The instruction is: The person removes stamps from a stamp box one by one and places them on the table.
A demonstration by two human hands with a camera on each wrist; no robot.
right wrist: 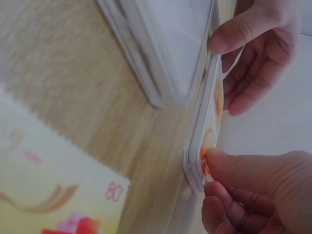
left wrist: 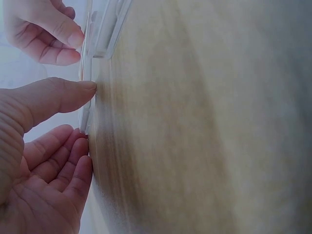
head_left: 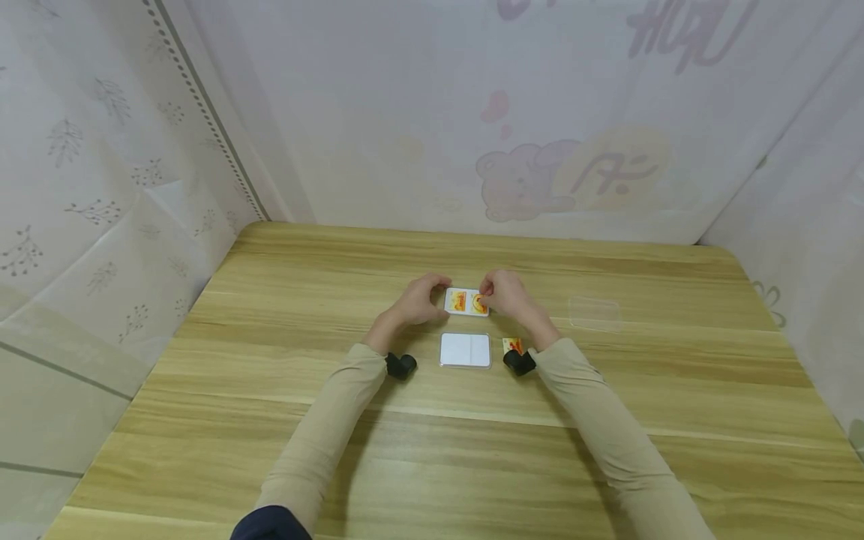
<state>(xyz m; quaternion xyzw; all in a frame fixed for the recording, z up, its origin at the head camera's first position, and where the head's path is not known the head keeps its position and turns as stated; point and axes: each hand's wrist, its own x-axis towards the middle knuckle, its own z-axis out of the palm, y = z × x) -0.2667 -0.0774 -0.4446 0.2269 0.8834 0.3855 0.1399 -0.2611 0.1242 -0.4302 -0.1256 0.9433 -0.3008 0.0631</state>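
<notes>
Near the middle of the table lies a clear flat case (head_left: 467, 290) with a white insert. Two orange-and-yellow stamps lie on the insert: a left stamp (head_left: 457, 301) and a right stamp (right wrist: 205, 146). My left hand (head_left: 417, 301) holds the case by its left end, thumb at the near edge and fingers at the far one. At the other end, my right hand (head_left: 509, 294) pinches the right stamp, thumb on top and other fingers curled; its fingertips partly cover that stamp. Closer to me is a second clear case (head_left: 466, 351) with a white insert.
A loose stamp marked 80 (right wrist: 63, 180) lies beside the second case, partly hidden by the right wrist camera (head_left: 518, 363) in the head view. Farther right is a transparent plastic cover (head_left: 594, 313). Printed curtains (head_left: 378, 135) hang behind the wooden table (head_left: 432, 465).
</notes>
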